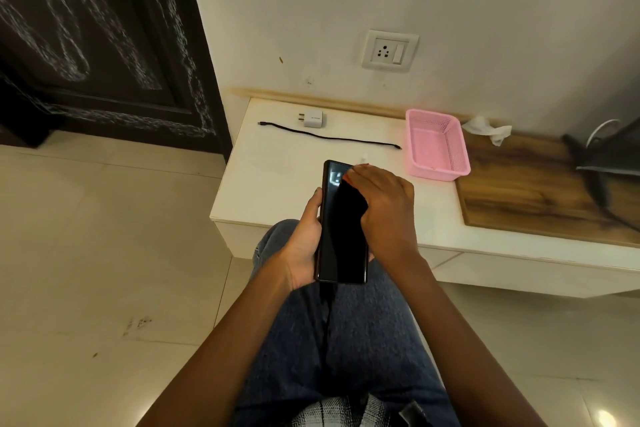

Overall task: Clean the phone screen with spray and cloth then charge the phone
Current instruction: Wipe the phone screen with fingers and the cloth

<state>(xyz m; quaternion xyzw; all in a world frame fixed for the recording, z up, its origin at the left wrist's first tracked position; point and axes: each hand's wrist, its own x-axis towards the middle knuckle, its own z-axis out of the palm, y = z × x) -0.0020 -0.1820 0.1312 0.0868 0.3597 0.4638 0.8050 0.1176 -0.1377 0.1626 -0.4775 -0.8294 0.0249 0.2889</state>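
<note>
Head view: phone upright over the lap, cradled in left hand, thumb on its left edge. Right hand presses a black cloth onto the upper screen, fingers curled over it.

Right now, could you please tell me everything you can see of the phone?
The phone is a slim black slab with a glossy, dark screen facing up, held lengthwise over the person's lap. The left hand grips its left edge from beneath; the right hand presses a dark cloth on its upper screen. No cable is attached.
</note>
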